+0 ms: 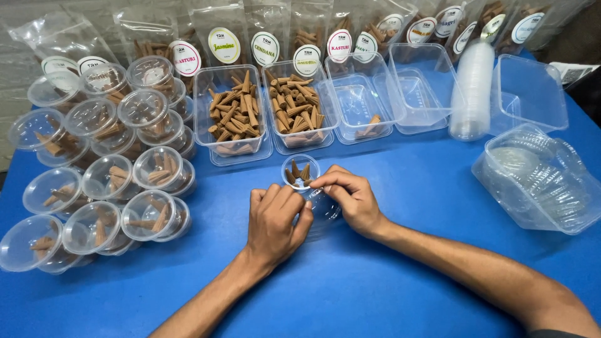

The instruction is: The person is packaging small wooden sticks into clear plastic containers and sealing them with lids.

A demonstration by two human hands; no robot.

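Head view, person seated at blue counter (388, 275). Small clear cup (301, 172) sits on counter just ahead of both hands, tilted w/ mouth toward the camera, a few brown cones (299, 173) inside.

Left hand (275, 219): fingers curled nearly closed, knuckles up, touching cup's near side; appears to steady it, but whether it grips anything can't tell.

Right hand (350, 197): thumb + fingertips pinched at cup rim, prob. on a thin clear lid or a cone; too small to tell which.

Filled, lidded cups (100, 181) stacked in rows at left, out of the way yet near. Open cone trays (231, 112), (299, 103) directly behind cup, within short reach. Lid stack (472, 91) and empty-cup tub (538, 178) on right. Labelled pouches (224, 37) along back.
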